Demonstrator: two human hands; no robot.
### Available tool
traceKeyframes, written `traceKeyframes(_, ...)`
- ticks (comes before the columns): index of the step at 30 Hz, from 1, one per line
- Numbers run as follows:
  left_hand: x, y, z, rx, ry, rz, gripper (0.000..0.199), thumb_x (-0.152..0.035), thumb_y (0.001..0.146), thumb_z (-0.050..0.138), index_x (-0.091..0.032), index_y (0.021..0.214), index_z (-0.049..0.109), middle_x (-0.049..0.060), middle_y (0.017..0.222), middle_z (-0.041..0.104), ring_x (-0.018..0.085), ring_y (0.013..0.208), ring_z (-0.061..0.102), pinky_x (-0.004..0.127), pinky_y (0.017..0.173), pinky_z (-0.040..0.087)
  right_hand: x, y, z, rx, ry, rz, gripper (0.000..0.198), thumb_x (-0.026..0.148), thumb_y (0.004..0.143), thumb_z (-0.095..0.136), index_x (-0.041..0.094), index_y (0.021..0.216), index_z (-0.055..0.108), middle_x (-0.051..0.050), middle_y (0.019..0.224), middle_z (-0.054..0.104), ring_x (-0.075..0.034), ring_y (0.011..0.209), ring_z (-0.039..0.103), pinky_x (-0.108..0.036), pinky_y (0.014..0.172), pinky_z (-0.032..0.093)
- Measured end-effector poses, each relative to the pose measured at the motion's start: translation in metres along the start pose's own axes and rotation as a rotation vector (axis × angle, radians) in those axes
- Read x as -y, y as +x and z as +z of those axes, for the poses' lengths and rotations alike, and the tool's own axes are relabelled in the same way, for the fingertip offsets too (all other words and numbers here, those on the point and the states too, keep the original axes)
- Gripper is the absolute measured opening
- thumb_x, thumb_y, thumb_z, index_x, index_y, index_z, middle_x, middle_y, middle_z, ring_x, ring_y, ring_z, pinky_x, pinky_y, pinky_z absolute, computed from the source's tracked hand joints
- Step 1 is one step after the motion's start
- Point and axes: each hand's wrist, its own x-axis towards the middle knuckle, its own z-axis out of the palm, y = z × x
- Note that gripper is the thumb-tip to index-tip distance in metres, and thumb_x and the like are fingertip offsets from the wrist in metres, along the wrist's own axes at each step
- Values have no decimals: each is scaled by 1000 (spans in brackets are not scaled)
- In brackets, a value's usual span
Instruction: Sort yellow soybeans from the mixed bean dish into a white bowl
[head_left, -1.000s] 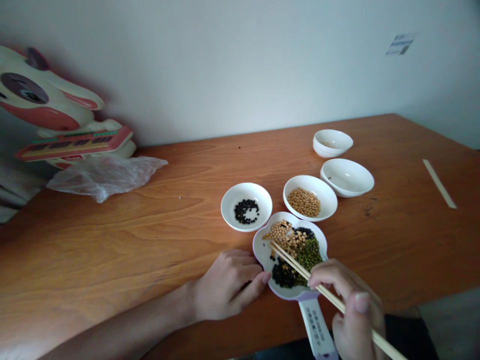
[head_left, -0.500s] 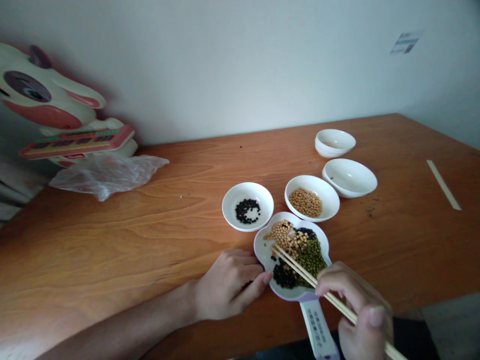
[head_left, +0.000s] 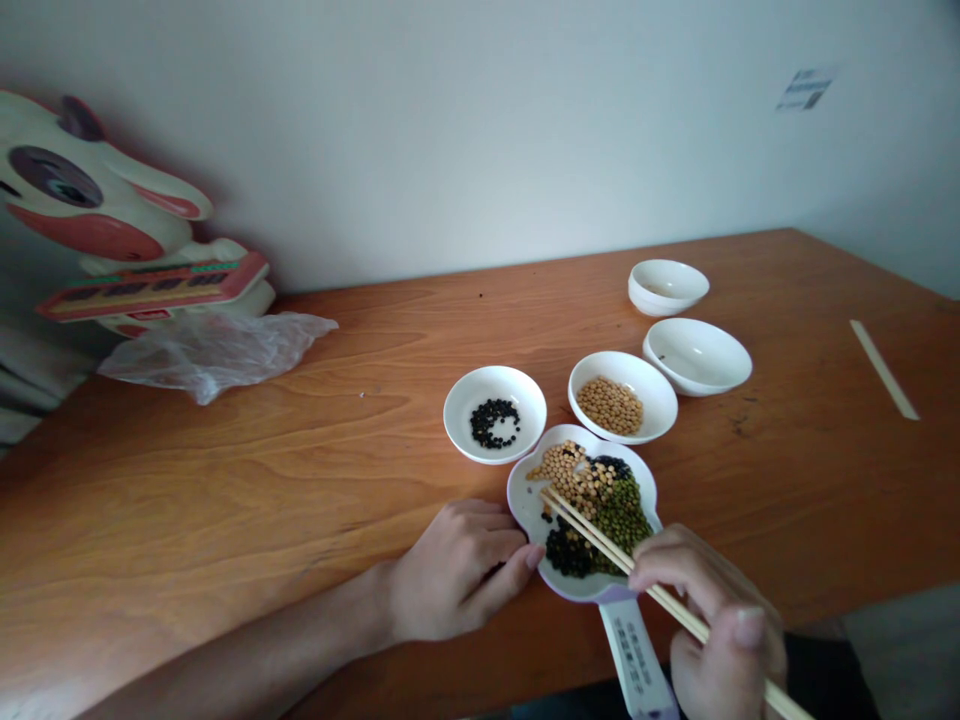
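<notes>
A white and lilac dish with a handle (head_left: 525,497) holds soybeans (head_left: 564,465), green mung beans (head_left: 624,515) and black beans (head_left: 568,553). My left hand (head_left: 469,570) grips its left rim, thumb on the edge and the other fingers curled beside it. In my right hand (head_left: 712,610) is a pair of wooden chopsticks (head_left: 600,540), slanting over the dish. Their tips are at the left side of the soybeans; whether a bean is between them I cannot tell. Behind the dish stand a white bowl (head_left: 459,412) of black beans and another bowl (head_left: 664,405) of soybeans.
Farther back right are a white bowl (head_left: 712,365) with a dark speck in it and a stacked-looking white bowl (head_left: 667,300). A pale strip (head_left: 883,370) lies at the right. A cow-shaped toy keyboard (head_left: 150,240) and a clear plastic bag (head_left: 217,350) sit at the left.
The chopstick tips have shifted very slightly left in the dish, along with my right hand. My left hand and the bowls look the same.
</notes>
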Motion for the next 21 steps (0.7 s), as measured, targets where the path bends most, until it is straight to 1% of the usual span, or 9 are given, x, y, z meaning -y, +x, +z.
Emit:
traceKeyframes(4,1,-2,1,-25,-92,-19,45,-27,117,37,-20,76,53,4,74,66,17,70,59,31,71,44,2,1,-4,-125,20,9,79,69,111,26,23,68,74,-6,67,71,-22,62,67,-33,53,49)
traceKeyframes(8,2,-3,-1,-160,-224,-117,49,-29,119,35,-19,73,50,1,69,58,13,63,54,27,65,43,-6,7,-18,-309,91,0,78,76,107,31,26,73,80,-6,68,71,-26,69,67,-40,67,51)
traceKeyframes(10,2,-3,-3,-200,-201,-147,49,-29,119,36,-19,73,51,1,70,59,13,63,53,27,66,44,-14,16,-25,-422,117,-50,77,78,106,33,26,74,79,-6,67,68,-27,70,65,-44,72,49)
traceKeyframes(12,0,-2,-4,-194,-153,-144,46,-28,118,39,-19,75,53,1,73,60,14,67,54,28,67,46,-21,30,-29,-523,75,-102,76,80,104,34,25,72,76,-6,66,65,-28,70,64,-46,75,47)
traceKeyframes(13,0,-2,-5,-188,-136,-140,43,-28,117,40,-19,77,54,2,76,61,14,69,55,28,69,47,-24,37,-30,-573,37,-110,77,80,103,33,24,70,73,-7,67,65,-29,70,64,-46,74,46)
traceKeyframes(14,-1,-1,-5,-193,-128,-138,41,-28,116,43,-19,78,54,2,78,62,15,71,57,28,69,48,-27,45,-31,-607,-1,-81,77,80,103,30,24,70,72,-8,69,66,-29,70,64,-45,73,45)
traceKeyframes(17,-2,-3,-3,-258,-150,-180,28,-31,112,53,-20,87,53,1,81,62,14,70,57,26,64,48,-32,56,-33,-599,-63,43,81,86,100,27,23,74,71,-7,70,67,-27,65,62,-42,64,45)
traceKeyframes(19,-1,-4,0,-290,-185,-204,18,-32,109,59,-22,96,52,-2,81,62,12,64,53,24,58,44,-33,50,-38,-554,-32,77,82,87,99,29,22,75,72,-6,69,68,-25,64,62,-40,61,46)
traceKeyframes(21,0,-6,3,-279,-218,-199,13,-31,108,61,-22,106,52,-3,83,62,11,63,52,23,56,43,-33,36,-44,-466,53,74,80,83,102,29,22,74,74,-6,68,69,-25,66,65,-40,63,49)
